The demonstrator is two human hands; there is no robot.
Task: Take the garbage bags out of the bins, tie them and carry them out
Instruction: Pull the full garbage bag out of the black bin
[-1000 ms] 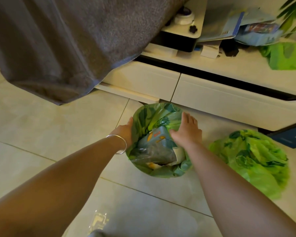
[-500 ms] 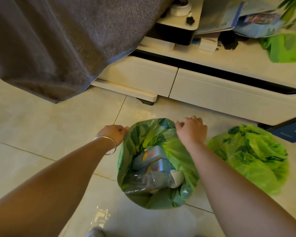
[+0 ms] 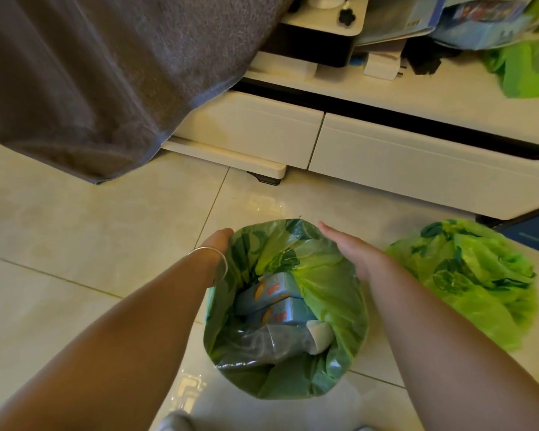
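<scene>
Between left hand (image 3: pixel 220 241) and right hand (image 3: pixel 352 253) stands the open garbage bag (image 3: pixel 324 290).

One head-worn wide-angle view looks steeply down, close over the open garbage bag (image 3: pixel 285 309) at lower centre, floor (image 3: pixel 75 231) around it.

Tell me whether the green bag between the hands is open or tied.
Open. The green bag's mouth gapes wide, showing blue cartons and a clear plastic wrapper inside. No knot is visible; the left hand and right hand flank its rim.
</scene>
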